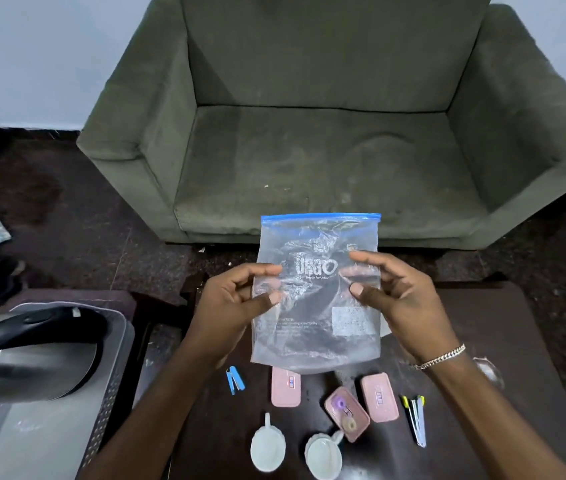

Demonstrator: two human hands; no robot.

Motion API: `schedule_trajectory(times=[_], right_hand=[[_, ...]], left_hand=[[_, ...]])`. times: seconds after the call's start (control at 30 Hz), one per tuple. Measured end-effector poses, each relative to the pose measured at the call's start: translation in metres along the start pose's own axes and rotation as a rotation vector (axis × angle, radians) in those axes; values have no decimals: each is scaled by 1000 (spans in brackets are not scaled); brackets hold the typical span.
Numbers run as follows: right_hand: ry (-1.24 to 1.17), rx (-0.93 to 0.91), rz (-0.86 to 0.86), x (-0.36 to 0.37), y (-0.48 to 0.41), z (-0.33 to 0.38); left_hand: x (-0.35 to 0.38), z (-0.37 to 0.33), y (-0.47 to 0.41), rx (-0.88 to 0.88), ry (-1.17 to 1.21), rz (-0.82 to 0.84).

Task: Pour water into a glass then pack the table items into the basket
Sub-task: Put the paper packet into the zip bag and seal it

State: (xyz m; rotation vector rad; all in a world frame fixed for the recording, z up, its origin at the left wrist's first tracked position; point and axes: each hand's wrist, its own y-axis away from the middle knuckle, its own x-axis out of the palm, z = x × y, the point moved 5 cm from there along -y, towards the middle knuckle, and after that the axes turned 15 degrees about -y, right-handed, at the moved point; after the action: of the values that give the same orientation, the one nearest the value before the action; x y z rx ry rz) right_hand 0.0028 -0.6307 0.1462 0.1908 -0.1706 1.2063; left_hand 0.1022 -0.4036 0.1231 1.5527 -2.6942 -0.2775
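Note:
A clear zip bag [316, 327] with a blue seal strip and white print hangs upright above the dark table [503, 341]. My left hand [233, 303] pinches its left edge and my right hand [392, 292] pinches its right edge. Below the bag on the table lie two shut pink cases [285, 388] [379, 396] and an open pink case [346, 413] with small rings inside. Two small white cups [267, 446] [323, 457] stand near the front edge. A blue clip [235, 379] lies at the left, tweezers [416, 419] at the right.
A grey mesh basket [108, 403] stands at the left with a steel kettle [28, 358] in it. A green armchair [326, 133] faces me beyond the table. A glass [489, 370] shows partly behind my right wrist.

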Motion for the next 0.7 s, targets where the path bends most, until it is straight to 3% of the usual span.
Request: schedule_trajectory(times=[0.23,0.33,0.57,0.7], right_hand=[[102,-17,-180,-10,-6,-3],[263,7,-214,-8,-7,-6],[686,-77,-90,17,-10,-2],[579,-68,16,36,-11,-5]], left_hand=[[3,3,-3,-41,-97,-109],[0,3,-2,-35,-224,-156],[-22,-5,3,86,-650,-344],[-45,2,7,61,-663,-386]])
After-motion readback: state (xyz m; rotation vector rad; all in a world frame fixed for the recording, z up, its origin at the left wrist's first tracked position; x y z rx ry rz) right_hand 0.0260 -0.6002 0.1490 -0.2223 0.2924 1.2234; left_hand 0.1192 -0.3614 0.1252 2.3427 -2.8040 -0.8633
